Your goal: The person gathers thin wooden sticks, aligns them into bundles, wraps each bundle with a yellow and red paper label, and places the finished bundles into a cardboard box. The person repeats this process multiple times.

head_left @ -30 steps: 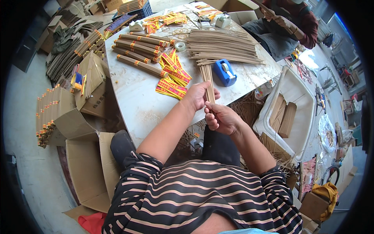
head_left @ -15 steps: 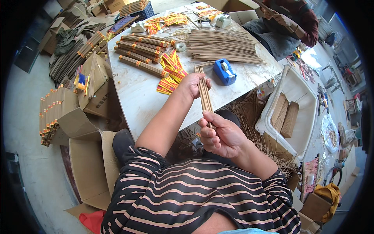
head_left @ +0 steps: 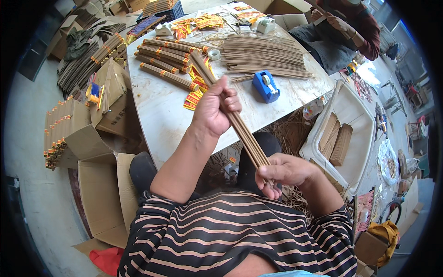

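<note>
A bundle of thin brown incense sticks (head_left: 243, 134) slants between my hands, over the table's near edge. My left hand (head_left: 213, 108) is closed round its upper part, with the far end sticking out above the fist. Lower down, my right hand (head_left: 284, 171) grips the near end between thumb and fingers. Behind the bundle's far end lie red and yellow paper labels (head_left: 192, 100), partly covered by it. A blue tape dispenser (head_left: 266, 87) stands to the right of my left hand. Loose incense sticks (head_left: 265, 53) are spread in a wide pile beyond it.
Banded incense bundles (head_left: 166, 59) lie at the white table's (head_left: 154, 111) left, near a tape roll (head_left: 214, 55). A white tub (head_left: 364, 138) with more sticks stands on the right. Open cardboard boxes (head_left: 102, 194) flank me on the left. Another person (head_left: 341, 32) sits at the far right.
The bundle has swung from nearly upright to a slant. My left hand has moved left and closed round it in a fist; my right hand has shifted down and right.
</note>
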`<state>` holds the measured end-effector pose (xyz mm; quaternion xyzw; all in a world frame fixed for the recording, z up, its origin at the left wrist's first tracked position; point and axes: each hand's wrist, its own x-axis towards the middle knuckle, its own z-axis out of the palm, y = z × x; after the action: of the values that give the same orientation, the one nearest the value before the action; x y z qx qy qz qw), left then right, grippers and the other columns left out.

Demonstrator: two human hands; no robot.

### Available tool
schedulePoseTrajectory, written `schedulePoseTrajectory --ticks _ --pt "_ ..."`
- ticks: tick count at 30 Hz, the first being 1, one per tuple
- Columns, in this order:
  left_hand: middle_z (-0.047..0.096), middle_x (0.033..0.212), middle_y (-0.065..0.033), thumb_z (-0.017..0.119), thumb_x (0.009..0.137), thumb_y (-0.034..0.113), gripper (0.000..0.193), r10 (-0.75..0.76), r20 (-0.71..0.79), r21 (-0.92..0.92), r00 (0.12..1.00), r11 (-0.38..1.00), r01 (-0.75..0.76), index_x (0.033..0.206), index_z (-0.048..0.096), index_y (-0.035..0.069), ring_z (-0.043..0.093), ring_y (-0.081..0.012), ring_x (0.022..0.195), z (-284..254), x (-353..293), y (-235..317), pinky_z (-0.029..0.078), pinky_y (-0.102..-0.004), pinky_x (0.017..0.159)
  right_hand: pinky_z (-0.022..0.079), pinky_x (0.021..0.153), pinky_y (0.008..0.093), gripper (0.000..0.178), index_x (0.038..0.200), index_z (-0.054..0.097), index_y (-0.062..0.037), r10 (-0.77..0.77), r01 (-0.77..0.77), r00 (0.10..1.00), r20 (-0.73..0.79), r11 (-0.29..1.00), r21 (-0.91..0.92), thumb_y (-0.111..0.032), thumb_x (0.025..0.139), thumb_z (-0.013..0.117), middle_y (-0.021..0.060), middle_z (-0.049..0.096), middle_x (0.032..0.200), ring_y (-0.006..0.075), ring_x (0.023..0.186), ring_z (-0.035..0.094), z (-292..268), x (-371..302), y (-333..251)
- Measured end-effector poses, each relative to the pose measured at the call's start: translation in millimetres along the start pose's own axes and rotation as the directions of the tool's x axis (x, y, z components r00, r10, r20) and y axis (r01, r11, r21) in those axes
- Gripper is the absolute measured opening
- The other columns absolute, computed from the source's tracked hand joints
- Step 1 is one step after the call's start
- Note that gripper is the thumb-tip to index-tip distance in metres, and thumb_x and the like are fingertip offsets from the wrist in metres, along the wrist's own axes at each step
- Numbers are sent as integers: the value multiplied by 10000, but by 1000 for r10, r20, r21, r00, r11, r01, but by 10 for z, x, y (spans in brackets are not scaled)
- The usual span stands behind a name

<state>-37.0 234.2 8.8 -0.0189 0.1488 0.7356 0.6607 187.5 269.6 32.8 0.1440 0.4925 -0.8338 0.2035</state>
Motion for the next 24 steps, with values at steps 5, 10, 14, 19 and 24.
schedulePoseTrajectory --ticks 5,10,14,19,24 --pt "444 576 -5 631 840 242 295 285 -61 21 957 959 -284 664 443 100 381 -88 435 -149 -183 321 330 -215 408 464 644 240 305 960 580 -13 -456 147 634 -625 864 -481 -309 911 525 71 627 817 110 744 582 -1121 166 -330" --pt "453 590 -15 595 866 260 293 383 -192 19 904 922 -386 665 461 95 380 -94 444 -507 -315 454 330 -220 408 464 802 318 255 1049 598 -55 -779 -223 395 -487 433 -874 -201 840 598 127 635 957 224 890 603 -2451 480 -813" --pt "474 616 -17 585 872 285 288 426 -225 72 877 904 -421 675 478 104 410 -102 487 -656 -303 468 346 -231 454 405 936 359 447 1164 542 -112 -724 -601 494 -480 115 -791 -139 728 637 132 568 1152 310 1104 498 -2801 747 -1029" --pt "482 632 -15 577 879 284 258 452 -245 127 857 892 -434 705 477 121 416 -104 502 -772 -257 457 348 -242 477 353 992 360 503 1186 510 -106 -602 -739 548 -580 -24 -673 -109 699 637 104 485 1247 286 1184 419 -2837 976 -1172" --pt "484 630 -16 580 878 280 251 445 -253 138 859 895 -424 708 475 127 415 -102 499 -826 -220 441 344 -240 478 356 983 365 475 1139 508 -57 -558 -732 585 -588 -51 -680 -113 690 653 131 492 1206 292 1176 420 -2930 1051 -1248"
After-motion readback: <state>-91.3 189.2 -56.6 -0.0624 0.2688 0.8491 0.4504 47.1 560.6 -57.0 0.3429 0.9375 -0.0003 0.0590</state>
